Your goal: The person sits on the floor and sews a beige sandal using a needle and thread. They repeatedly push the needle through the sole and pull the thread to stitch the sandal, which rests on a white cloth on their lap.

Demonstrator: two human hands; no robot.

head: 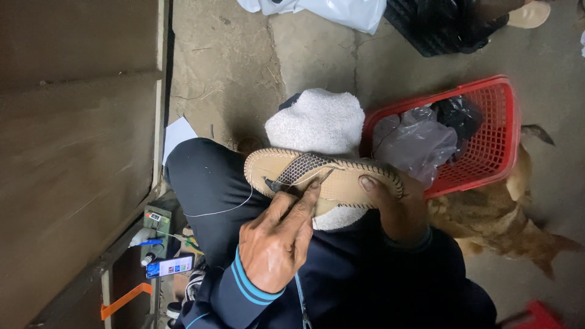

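Note:
A tan flip-flop sandal (pixel 341 180) with a dark-and-white woven strap and a stitched rim lies across my lap on a white towel (pixel 317 122). My right hand (pixel 396 210) grips its right end, thumb on the sole. My left hand (pixel 274 240), in a dark sleeve with blue cuff stripes, presses its fingers on the sole just beside the strap. A thin white thread (pixel 228 210) trails from the sandal's left end down over my dark trouser leg. Whether the left fingers pinch a needle is hidden.
A red plastic basket (pixel 503 122) with plastic bags stands to the right on the concrete floor. A brown furry animal (pixel 506 222) lies below it. A phone (pixel 170 266) and small tools sit lower left beside a wooden board (pixel 73 152). A white bag (pixel 341 11) lies at the top.

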